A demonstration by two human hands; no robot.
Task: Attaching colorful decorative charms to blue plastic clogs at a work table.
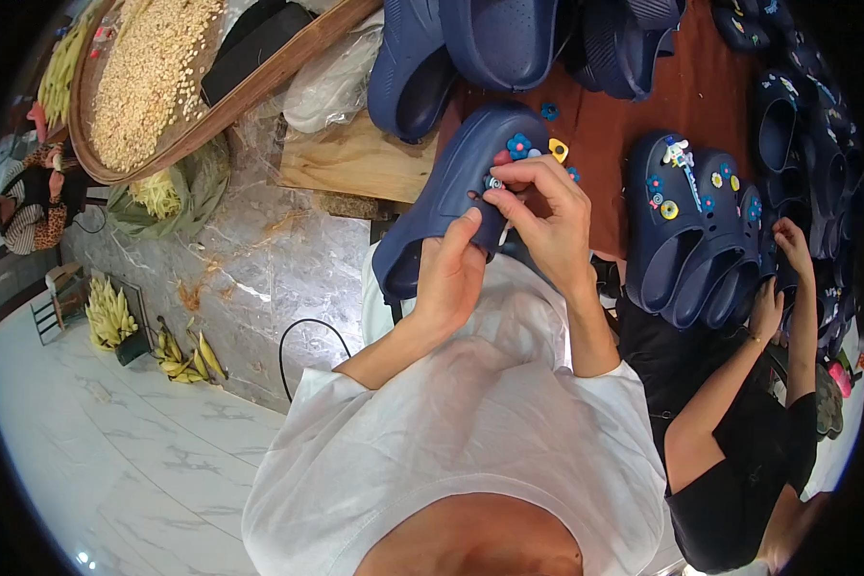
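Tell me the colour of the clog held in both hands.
Dark navy blue clog, with small multicoloured charms on top; the head view shows it.

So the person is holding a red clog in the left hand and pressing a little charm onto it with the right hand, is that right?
Not quite: the clog is dark blue, not red, as the head view shows. The left hand does hold it, and the right hand presses a small charm onto its top.
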